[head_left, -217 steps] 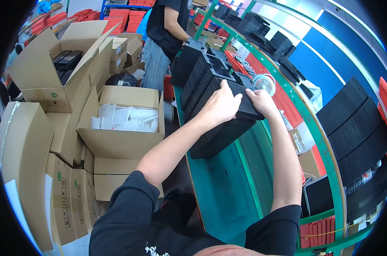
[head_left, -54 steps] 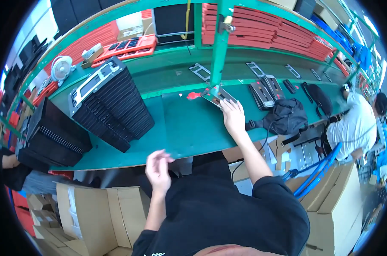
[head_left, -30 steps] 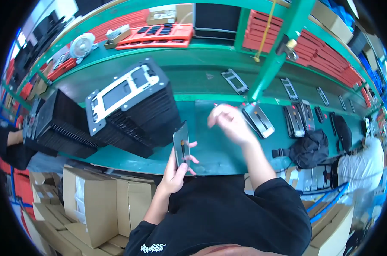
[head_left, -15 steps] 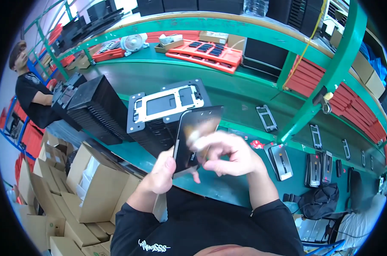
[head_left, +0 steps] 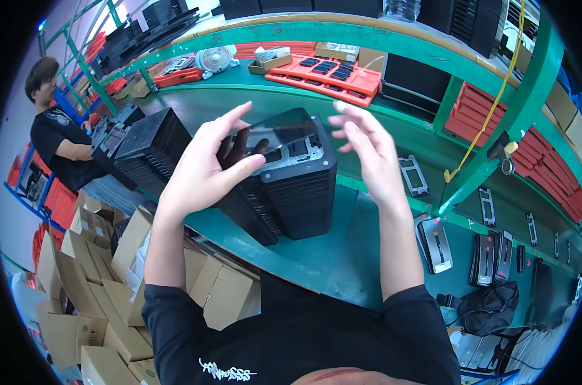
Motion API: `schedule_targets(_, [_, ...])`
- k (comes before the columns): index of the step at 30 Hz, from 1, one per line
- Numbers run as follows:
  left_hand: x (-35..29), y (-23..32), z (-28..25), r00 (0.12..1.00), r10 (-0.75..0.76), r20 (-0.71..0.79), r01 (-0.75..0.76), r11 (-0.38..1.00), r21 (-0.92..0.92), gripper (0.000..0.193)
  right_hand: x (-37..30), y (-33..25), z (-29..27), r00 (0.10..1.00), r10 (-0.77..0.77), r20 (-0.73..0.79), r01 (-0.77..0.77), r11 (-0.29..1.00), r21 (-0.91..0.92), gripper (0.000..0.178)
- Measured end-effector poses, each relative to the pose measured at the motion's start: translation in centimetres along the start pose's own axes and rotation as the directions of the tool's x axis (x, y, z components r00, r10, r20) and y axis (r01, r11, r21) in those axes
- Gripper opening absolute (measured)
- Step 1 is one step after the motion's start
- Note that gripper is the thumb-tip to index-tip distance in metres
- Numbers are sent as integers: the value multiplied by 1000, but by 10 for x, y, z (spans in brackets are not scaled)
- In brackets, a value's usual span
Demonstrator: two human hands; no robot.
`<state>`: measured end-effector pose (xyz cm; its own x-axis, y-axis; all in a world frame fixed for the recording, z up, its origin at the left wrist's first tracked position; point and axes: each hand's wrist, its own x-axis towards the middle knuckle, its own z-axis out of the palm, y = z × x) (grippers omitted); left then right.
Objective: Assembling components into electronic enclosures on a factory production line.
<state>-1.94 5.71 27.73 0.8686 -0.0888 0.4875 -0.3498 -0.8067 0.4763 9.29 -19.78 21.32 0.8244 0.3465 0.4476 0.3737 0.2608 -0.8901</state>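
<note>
A glossy dark screen panel [head_left: 284, 131] lies tilted over a metal frame [head_left: 297, 153], covering much of it. That frame rests on top of a tall black stack [head_left: 302, 199]. My left hand [head_left: 207, 160] is around the panel's left end, thumb along the near side and fingers on the far side; the exact contact is partly hidden by reflections. Off the panel's right end hovers my right hand [head_left: 371, 151], its fingers apart and nothing in them.
More black stacks [head_left: 153, 141] stand left, near a person [head_left: 60, 144]. Cardboard boxes [head_left: 111, 321] crowd the lower left. Several metal frames [head_left: 414, 175] and grey panels [head_left: 437, 247] lie right, beside a black bag [head_left: 490, 311]. A green post [head_left: 496, 135] and an orange tray [head_left: 332, 77] are farther back.
The panel has moved from in front of my chest to over the metal frame. My right hand has come off its surface and moved away to the right. My view has shifted slightly.
</note>
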Motion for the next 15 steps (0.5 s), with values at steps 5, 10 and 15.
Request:
schedule_targets(5, [9,5,9,997,51,60,-57,992,110,80,15,5,12,983,170,73,-173,984,38,53])
schedule_targets(10, [12,4,9,995,64,78,-70,995,75,84,17,12,5,957,215,195,-207,976,-60,61])
schedule_targets(15, [8,-4,6,996,15,83,-14,1000,-17,89,9,8,14,938,275,210,-262,961,-88,67])
